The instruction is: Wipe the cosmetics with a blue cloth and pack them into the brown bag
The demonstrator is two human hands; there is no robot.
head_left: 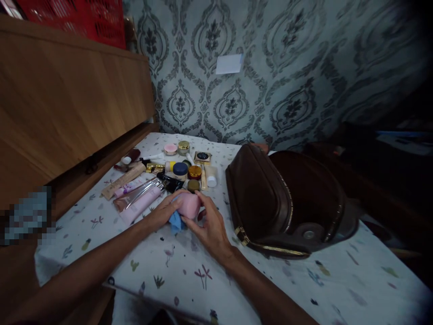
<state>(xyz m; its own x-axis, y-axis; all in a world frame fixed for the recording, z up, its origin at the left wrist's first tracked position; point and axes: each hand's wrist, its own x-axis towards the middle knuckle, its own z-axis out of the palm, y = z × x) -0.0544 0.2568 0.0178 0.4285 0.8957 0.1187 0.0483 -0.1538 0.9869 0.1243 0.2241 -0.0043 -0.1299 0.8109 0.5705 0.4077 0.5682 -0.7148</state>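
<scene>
Both hands meet at the table's middle on a small pink rounded object (pixel 190 205) and a blue cloth (pixel 175 222) under it. My left hand (pixel 166 209) grips the blue cloth against the pink object's left side. On the right side, my right hand (pixel 209 225) holds the pink object with thumb and fingers. Just behind them lie several cosmetics: pink tubes (pixel 138 201), small jars (pixel 180 169) and a gold-lidded pot (pixel 195 171).
An open brown zip bag (pixel 267 198) lies to the right of my hands on the patterned tablecloth (pixel 338 280). A wooden cabinet (pixel 67 99) stands along the left. Patterned wallpaper backs the table, and a red crate (pixel 84 18) sits on the cabinet.
</scene>
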